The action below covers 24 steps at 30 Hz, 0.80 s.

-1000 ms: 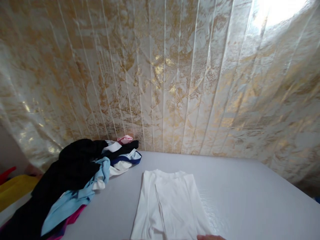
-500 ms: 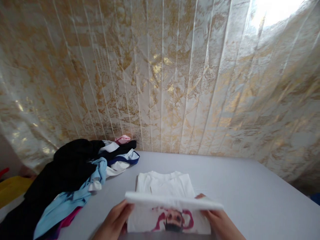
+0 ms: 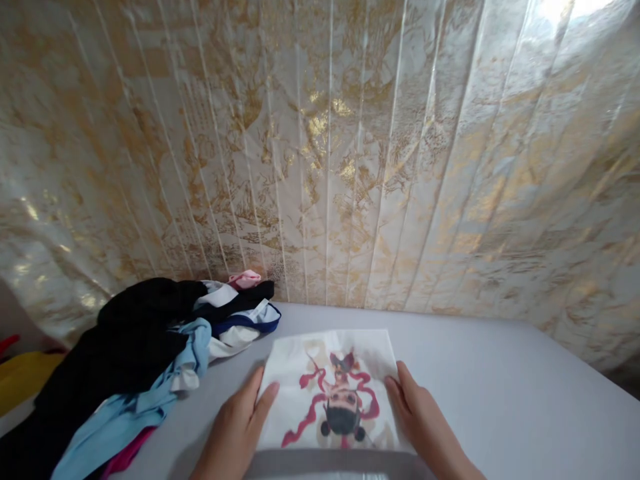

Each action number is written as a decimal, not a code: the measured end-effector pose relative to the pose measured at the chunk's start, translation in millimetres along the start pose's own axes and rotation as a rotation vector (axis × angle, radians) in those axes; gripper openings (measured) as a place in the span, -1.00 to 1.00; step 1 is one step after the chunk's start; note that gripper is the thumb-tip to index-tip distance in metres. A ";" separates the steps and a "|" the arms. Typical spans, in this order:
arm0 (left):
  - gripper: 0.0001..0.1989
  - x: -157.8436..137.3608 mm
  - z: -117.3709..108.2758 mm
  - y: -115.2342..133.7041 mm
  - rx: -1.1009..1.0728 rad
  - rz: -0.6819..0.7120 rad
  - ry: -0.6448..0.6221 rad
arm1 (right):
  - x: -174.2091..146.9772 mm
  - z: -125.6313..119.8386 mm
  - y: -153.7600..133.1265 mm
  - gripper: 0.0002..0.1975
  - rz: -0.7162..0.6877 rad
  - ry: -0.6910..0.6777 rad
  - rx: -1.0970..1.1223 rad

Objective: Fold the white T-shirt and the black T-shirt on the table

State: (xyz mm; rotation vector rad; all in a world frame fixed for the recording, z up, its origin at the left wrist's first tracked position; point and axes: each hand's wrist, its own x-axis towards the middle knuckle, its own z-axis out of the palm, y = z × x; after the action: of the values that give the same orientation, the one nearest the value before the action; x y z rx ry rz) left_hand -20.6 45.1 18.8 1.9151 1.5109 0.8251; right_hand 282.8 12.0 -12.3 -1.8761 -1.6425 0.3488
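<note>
- Folded white shirt [image 3: 333, 393] lies flat on the grey counter [image 3: 500, 393], printed side up: a red-and-black cartoon figure, upside down as seen from the head camera.
- Shirt sits near the middle of the counter, directly ahead of the person, its far edge short of the gold-and-white curtain [image 3: 350, 147] that hangs behind.
- Folded packet is roughly square, slightly longer along the line running away from the person; near edge meets a grey band at the bottom of the view, unclear what that is.
- Left hand [image 3: 235, 427] rests flat on the counter along the shirt's left edge, fingers [image 3: 260, 393] stretched out and together, tips touching the cloth. Nothing gripped.
- Right hand [image 3: 425, 423] mirrors it on the right edge, fingers [image 3: 400, 387] extended and lying on or against the fabric border. Also gripping nothing; open and flat.
- Key relation: shirt lies between the two hands, each hand flanking one long side, both pointing away from the person. Neither hand is clearly nearer; the placing is about symmetric.
- Pile of clothes [image 3: 135, 360] (black, light blue, white with navy trim, a bit of pink) lies to the left, near the left hand but apart from the shirt.
- Something yellow [image 3: 25, 377] shows at the far left, off the counter.
</note>
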 end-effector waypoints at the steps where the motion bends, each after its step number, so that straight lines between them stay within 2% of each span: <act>1: -0.57 5.1 -0.1 0.9 0.062 -0.005 0.004 | 5.6 0.0 -5.7 -0.64 0.016 -0.016 -0.062; 5: -0.57 17.9 -0.3 1.5 0.361 -0.122 -0.103 | 25.2 -2.0 -29.0 -0.77 0.084 -0.176 -0.361; 7: -0.57 17.2 -2.2 -0.2 0.417 -0.152 -0.137 | 28.8 -3.6 -35.9 -0.80 0.095 -0.209 -0.412; 11: -0.64 6.0 -10.2 -6.3 0.292 -0.119 -0.146 | 24.0 -10.7 -38.8 -0.79 0.123 -0.242 -0.272; 16: -0.66 -13.2 -20.3 -10.3 0.222 -0.098 -0.125 | 14.1 -12.5 -37.8 -0.65 -0.022 -0.191 -0.037; 20: -0.69 -25.0 -22.5 -12.9 0.245 0.038 -0.089 | 12.9 1.4 -36.3 -0.63 -0.062 -0.154 -0.071; 24: -0.66 -23.5 -17.2 -22.1 0.420 0.157 -0.028 | 13.0 10.2 -37.6 -0.65 -0.042 -0.170 -0.242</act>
State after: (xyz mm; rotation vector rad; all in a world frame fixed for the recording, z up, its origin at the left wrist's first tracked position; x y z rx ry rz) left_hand -51.7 27.7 10.6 2.3620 1.6297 0.5727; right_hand 249.5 28.8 4.8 -2.0313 -1.9071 0.3101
